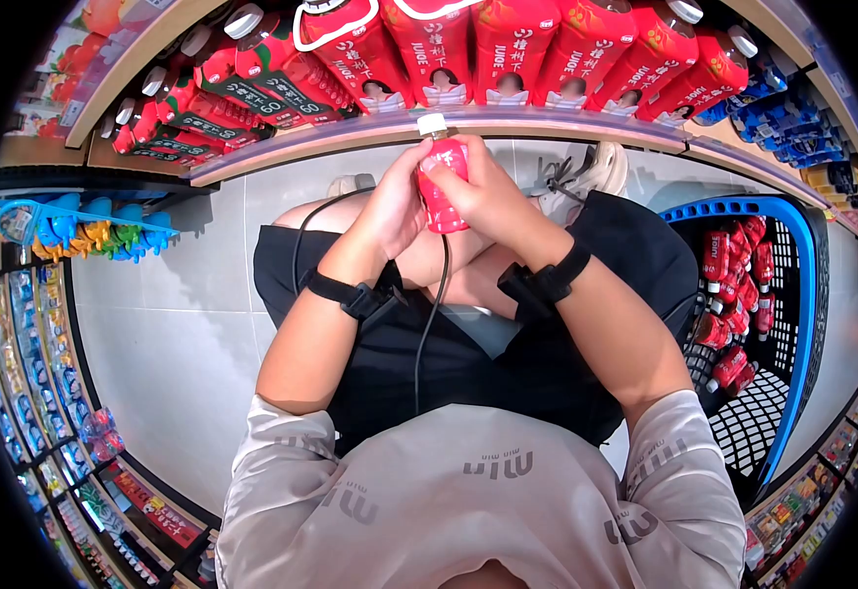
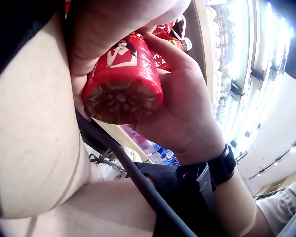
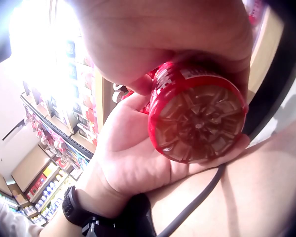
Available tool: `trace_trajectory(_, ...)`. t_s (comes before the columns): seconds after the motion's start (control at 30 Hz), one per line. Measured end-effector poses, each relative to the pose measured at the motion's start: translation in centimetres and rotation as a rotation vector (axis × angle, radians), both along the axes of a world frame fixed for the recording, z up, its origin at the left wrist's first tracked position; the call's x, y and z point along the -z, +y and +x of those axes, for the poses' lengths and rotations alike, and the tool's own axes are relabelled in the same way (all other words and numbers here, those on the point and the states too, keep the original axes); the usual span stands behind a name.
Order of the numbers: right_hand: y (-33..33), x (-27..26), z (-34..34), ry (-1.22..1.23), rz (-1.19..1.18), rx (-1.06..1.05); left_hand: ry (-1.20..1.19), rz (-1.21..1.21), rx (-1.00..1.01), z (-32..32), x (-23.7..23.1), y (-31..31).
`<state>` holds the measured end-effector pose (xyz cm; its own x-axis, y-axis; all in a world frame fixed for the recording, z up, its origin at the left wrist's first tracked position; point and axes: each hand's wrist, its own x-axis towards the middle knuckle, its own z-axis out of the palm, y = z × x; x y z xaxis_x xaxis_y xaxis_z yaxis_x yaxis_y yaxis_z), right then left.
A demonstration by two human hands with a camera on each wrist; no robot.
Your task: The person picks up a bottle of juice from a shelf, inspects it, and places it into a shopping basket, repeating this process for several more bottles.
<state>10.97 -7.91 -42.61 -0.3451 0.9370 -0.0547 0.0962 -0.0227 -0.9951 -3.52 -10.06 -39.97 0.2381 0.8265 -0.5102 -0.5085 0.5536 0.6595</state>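
A small red bottle [image 1: 443, 196] with a white cap stands upright between both hands, in front of the shelf edge. The left hand [image 1: 400, 201] grips it from the left side and the right hand [image 1: 488, 191] from the right, with that thumb across the label. From below, the left wrist view shows the bottle [image 2: 123, 81] with its clear base and brown liquid, fingers wrapped on both sides. In the right wrist view the bottle's base [image 3: 200, 123] faces the camera, with the palms around it. The far fingertips are hidden behind the bottle.
Large red juice bottles [image 1: 517, 54] line the shelf [image 1: 350, 133] ahead. On the right, a blue-rimmed black basket [image 1: 804, 324] holds several small red bottles [image 1: 728, 255]. A cable [image 1: 434, 324] runs down between the forearms. Blue packs hang at the left [image 1: 85, 226].
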Motion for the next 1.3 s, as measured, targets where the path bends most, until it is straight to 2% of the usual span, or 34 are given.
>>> trace_trajectory(0.47,-0.1,-0.6,0.4,-0.038,-0.013,-0.055,0.008,0.009,-0.005,0.1,-0.1,-0.1)
trace_trajectory(0.77,-0.1,0.1,0.3,0.03,0.018,-0.023,-0.009,-0.006,-0.009,0.2,-0.4,-0.2)
trace_trajectory(1.3,0.2,-0.5,-0.1,-0.099,-0.042,-0.008,-0.034,-0.014,-0.031,-0.1,-0.2,-0.1)
